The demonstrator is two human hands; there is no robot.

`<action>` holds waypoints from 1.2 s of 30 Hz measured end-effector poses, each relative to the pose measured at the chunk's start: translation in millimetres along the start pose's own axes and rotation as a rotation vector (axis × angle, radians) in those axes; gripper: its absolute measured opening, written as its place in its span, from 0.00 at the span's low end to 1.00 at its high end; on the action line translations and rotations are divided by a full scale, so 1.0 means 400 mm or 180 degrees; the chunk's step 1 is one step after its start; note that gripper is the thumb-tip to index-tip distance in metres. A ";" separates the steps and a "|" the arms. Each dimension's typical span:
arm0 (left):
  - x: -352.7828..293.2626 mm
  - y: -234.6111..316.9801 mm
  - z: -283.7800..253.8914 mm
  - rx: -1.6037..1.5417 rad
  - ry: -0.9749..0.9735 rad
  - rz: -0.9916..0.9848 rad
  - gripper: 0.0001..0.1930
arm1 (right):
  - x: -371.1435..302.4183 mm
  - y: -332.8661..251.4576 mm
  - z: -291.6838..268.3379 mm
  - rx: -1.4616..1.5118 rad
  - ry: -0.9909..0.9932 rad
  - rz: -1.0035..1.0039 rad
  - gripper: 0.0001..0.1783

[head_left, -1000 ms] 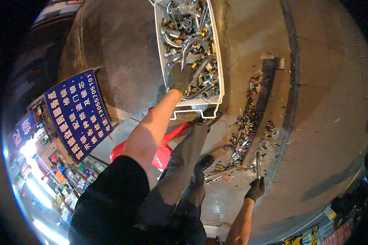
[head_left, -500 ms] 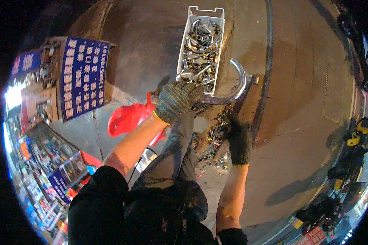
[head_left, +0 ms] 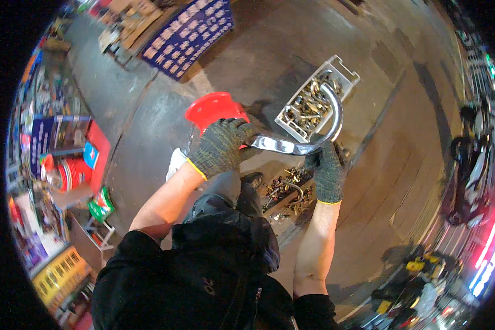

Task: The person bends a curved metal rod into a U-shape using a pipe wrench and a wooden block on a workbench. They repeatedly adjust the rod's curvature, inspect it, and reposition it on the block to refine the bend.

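Note:
My left hand, in a dark knitted glove with a yellow cuff, is closed around one end of a thick, shiny chrome U-shaped bar that looks like a lock shackle. At the near side of the bend, my gloved right hand grips the same bar. Its free end curves up over a white open box holding many loose metal parts. Below the bar, on the ground by my shoe, lies a pile of small metal pieces, with a thin curved piece among them. My right fingertips are partly hidden.
A red plastic stool stands just beyond my left hand. Farther left are a blue sign board, a red drum-shaped container and a green packet. Parked two-wheelers line the right edge.
My right hand has come from above the pile onto the bar's bend. The bar has been lifted and turned in my left hand. The whole view has swung, so the box appears farther right.

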State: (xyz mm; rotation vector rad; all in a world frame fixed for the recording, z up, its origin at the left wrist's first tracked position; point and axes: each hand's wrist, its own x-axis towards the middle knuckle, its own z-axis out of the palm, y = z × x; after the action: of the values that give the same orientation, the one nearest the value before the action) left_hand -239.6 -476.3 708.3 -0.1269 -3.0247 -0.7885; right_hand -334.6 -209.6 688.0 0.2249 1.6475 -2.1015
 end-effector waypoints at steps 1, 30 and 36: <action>-0.044 -0.031 -0.042 -0.0173 0.0000 -0.0121 0.23 | 0.001 0.000 0.048 -0.0066 -0.0110 0.0082 0.19; -1.006 -0.511 -0.647 -0.1696 0.3229 -0.2639 0.29 | -0.162 0.302 1.544 0.0002 -0.3886 -0.0246 0.24; -1.012 -0.546 -0.699 -0.4166 0.2877 -0.2826 0.25 | -0.156 0.319 1.653 0.0045 -0.3932 0.0084 0.23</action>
State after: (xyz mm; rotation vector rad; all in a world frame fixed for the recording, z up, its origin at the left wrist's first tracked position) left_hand 144.0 -833.0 832.6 1.1966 -1.2516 -1.9521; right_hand -123.7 -845.7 779.9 -0.8708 0.8294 -1.5930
